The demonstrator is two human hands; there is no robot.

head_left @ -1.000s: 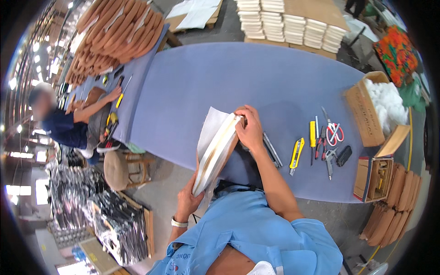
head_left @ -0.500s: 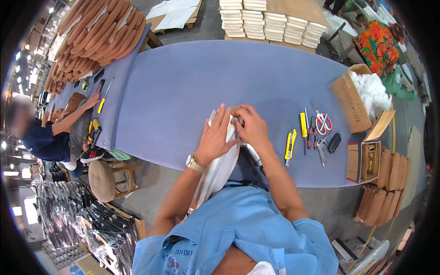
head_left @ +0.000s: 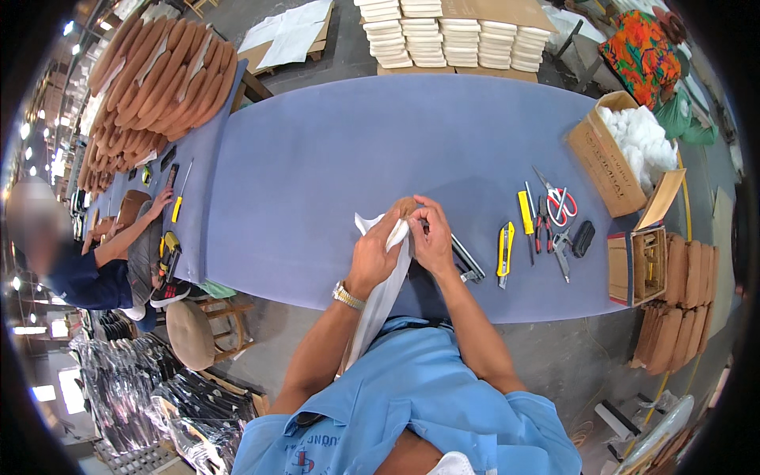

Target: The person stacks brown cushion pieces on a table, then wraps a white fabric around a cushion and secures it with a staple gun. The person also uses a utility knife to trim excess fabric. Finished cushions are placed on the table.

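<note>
A long, narrow padded piece with white cloth (head_left: 383,294) along its side stands between my hands, its lower end against my body. Brown covering (head_left: 405,207) shows at its far end. My left hand (head_left: 374,257) is closed around the white cloth near that end, and a loose flap of it sticks out left of my fingers. My right hand (head_left: 433,241) pinches the edge of the piece at the brown end, fingers bent. Just right of it lies a dark tool with a metal bar (head_left: 467,257), partly hidden by my forearm.
On the blue table (head_left: 332,134) lie a yellow cutter (head_left: 505,253), a yellow-handled screwdriver (head_left: 526,215), pliers (head_left: 543,222), red-handled scissors (head_left: 560,202) and a grey metal tool (head_left: 562,252). A carton of white stuffing (head_left: 606,158) stands right. Leftward, a person (head_left: 87,261) sits near piled brown cushions (head_left: 158,71).
My left hand, flat with stretched fingers before, is now bent around the white cloth. The far end of the piece has come slightly nearer to me, and a white flap now hangs out.
</note>
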